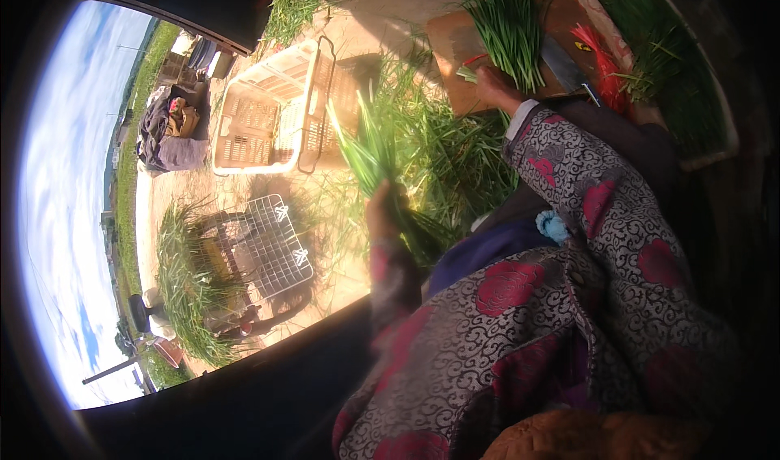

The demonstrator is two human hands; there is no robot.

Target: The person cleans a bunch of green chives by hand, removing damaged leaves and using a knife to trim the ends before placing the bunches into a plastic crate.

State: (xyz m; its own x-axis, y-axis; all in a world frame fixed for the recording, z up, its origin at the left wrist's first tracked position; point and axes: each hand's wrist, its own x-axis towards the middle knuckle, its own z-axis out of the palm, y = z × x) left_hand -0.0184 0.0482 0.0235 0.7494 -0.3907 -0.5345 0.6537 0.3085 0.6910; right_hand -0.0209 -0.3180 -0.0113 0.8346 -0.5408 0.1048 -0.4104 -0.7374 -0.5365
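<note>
My left hand (385,206) is closed around a loose bunch of long green chives (366,153), raised over the pile of cut greens (447,147); some blades hang below the fist. My right hand (498,88) reaches to a brown board (449,41). Its fingers are curled, and pale stalk ends poke out beside them. Just beyond it lies a thick bundle of chives (504,29), with a bit of red tie near the fingers. To the right of that bundle rests a wide-bladed knife (565,63).
Red strips (600,63) lie beside the knife, next to a container of chives (678,70) at far right. A pale plastic crate (264,110) stands at left. Nearer are a white wire rack (280,249) and a heap of grass (191,277). Dark clothes (175,127) lie outside.
</note>
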